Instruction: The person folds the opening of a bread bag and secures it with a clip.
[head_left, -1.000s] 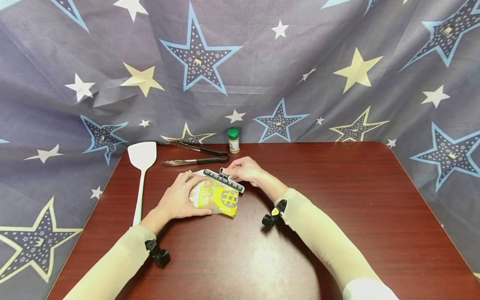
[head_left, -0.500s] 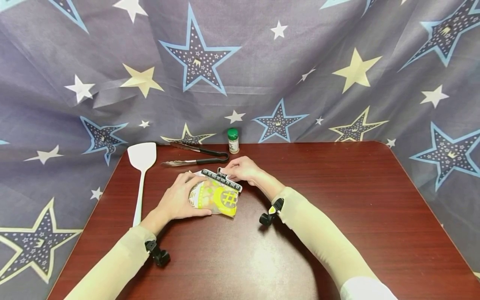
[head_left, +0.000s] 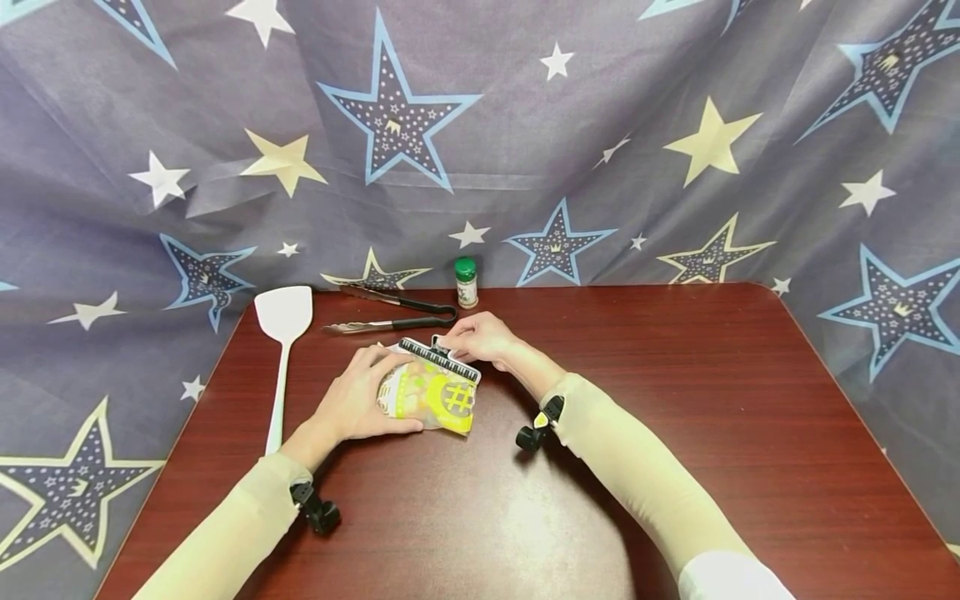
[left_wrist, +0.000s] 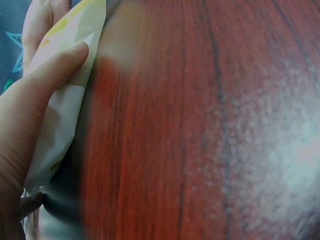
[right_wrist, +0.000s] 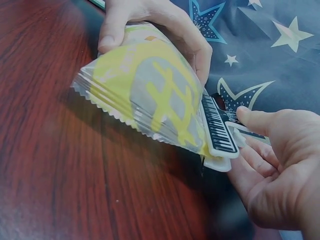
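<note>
A yellow-and-white plastic food bag [head_left: 431, 398] lies near the middle of the table, its crimped end plain in the right wrist view. My left hand [head_left: 358, 397] grips it from the left, thumb along the near side and fingers over the far side. Along the bag's far edge sits a wide bag clip [right_wrist: 219, 127] with a piano-key pattern. My right hand [head_left: 483, 340] holds the clip by its wire handles, thumb on one side and fingers on the other. How deep the bag edge reaches into the clip is hard to tell.
Behind the hands lie black-handled tongs [head_left: 408, 321], spread apart. A green-capped seasoning bottle [head_left: 466, 283] stands upright at the table's back edge. To the left is a white spatula [head_left: 283, 321], its handle end beside the left forearm. A star-patterned cloth [head_left: 600, 150] hangs behind the table.
My right hand and the clip have shifted slightly left along the bag's far edge. The left hand and the bag stay in place.
</note>
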